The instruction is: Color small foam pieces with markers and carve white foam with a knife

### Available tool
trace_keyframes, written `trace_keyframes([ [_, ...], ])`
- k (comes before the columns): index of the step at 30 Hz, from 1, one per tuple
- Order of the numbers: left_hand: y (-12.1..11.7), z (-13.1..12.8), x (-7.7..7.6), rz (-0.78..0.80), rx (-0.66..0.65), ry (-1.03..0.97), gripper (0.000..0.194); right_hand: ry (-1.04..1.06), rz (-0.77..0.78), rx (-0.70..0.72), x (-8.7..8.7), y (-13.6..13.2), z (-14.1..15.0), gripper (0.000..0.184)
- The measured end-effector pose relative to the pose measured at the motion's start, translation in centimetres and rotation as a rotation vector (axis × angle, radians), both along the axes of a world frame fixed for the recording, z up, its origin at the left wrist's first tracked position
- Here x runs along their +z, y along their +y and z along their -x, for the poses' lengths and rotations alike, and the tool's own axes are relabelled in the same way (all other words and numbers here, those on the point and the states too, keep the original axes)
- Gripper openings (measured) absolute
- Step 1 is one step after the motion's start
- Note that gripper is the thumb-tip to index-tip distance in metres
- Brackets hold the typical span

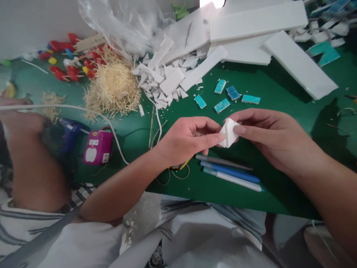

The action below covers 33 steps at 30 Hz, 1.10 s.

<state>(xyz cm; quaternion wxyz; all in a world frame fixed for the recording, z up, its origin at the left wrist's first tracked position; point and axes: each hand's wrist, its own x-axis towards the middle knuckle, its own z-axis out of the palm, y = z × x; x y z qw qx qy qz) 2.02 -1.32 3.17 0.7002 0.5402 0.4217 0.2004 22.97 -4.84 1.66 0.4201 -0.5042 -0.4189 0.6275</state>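
Note:
A small white foam piece (pixel 229 134) is pinched between both my hands, above the near part of the green table (pixel 178 182). My left hand (pixel 192 136) grips its left side with thumb and fingers. From the right, my right hand (pixel 264 130) holds it with thumb and index finger. Just below lie three pens: a grey pen (pixel 223 162), a blue pen (pixel 231 172) and a white pen (pixel 232 179). Beyond my hands several small foam pieces with blue patterned faces (pixel 222 105) are scattered. Part of a yellow and black object (pixel 185 163) shows beneath my left wrist.
White foam boards (pixel 256 22) and a heap of foam scraps (pixel 170 78) lie at the back. Straw-like shreds (pixel 114 82), red pieces (pixel 72 70), a purple power adapter (pixel 97 147) and a blue glue gun (pixel 69 134) are left. Another person's arm (pixel 33 160) rests far left.

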Motion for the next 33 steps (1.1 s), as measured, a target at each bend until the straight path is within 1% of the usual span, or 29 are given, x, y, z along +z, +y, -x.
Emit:
trace_keyframes([
  [3, -0.35, -0.06, -0.09, -0.095, 0.008, 0.058, 0.014, -0.059, -0.060, -0.042, 0.16, -0.15, 0.17, 0.015],
  [6, -0.63, -0.10, -0.21, -0.173, 0.007, 0.105, 0.014, -0.096, -0.087, -0.015, 0.28, -0.23, 0.23, 0.013],
  [8, -0.74, -0.07, -0.26, -0.210, 0.000, 0.135, 0.014, -0.125, -0.093, 0.020, 0.35, -0.26, 0.30, 0.019],
  [12, -0.90, -0.02, -0.22, -0.271, -0.021, 0.174, 0.014, -0.181, -0.073, 0.063, 0.53, -0.30, 0.50, 0.038],
  [14, -0.98, -0.07, -0.13, -0.285, -0.020, 0.165, 0.012, -0.189, -0.055, 0.065, 0.66, -0.31, 0.55, 0.041],
  [17, -1.05, -0.19, 0.01, -0.252, -0.001, 0.106, 0.012, -0.155, -0.030, 0.073, 0.86, -0.23, 0.54, 0.040],
  [21, -0.95, -0.16, 0.05, -0.145, 0.007, 0.037, 0.012, -0.062, 0.000, 0.103, 0.94, 0.00, 0.52, 0.039],
  [26, -0.78, 0.00, 0.09, -0.029, -0.010, -0.038, 0.028, 0.012, 0.047, 0.126, 0.77, 0.26, 0.59, 0.042],
  [29, -0.72, 0.01, 0.23, 0.038, -0.019, -0.085, 0.028, 0.027, 0.037, 0.145, 0.61, 0.27, 0.50, 0.048],
  [31, -0.64, -0.02, 0.30, 0.081, -0.020, -0.103, 0.025, 0.017, 0.011, 0.151, 0.48, 0.10, 0.35, 0.043],
  [33, -0.51, -0.08, 0.32, 0.096, 0.011, -0.089, 0.027, -0.017, -0.066, 0.095, 0.31, -0.21, 0.12, 0.029],
])
